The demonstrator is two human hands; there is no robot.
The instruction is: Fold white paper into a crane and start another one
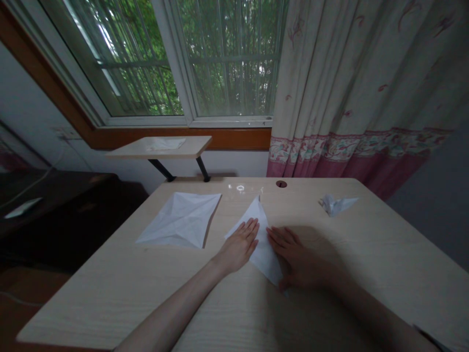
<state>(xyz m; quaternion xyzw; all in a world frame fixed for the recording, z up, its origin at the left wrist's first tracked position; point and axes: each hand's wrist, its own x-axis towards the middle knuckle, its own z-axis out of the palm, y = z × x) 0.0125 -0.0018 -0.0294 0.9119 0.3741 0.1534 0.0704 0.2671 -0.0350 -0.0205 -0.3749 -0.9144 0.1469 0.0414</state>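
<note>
A white sheet of paper [261, 259], folded into a triangle, lies on the light wooden table [154, 298] in front of me. My left hand [240, 247] rests flat on its left part with the fingers stretched out. Along the right edge of the triangle lies my right hand [296, 256], fingers extended and its thumb near the lower corner. Neither hand grips anything. Part of the paper is hidden under both hands.
Left of the triangle lies a creased square paper sheet [183, 220]. A small folded paper figure [335, 204] sits at the right. A raised shelf [135, 148] with white paper [168, 143] stands at the back left. Behind are a window and a curtain [330, 98].
</note>
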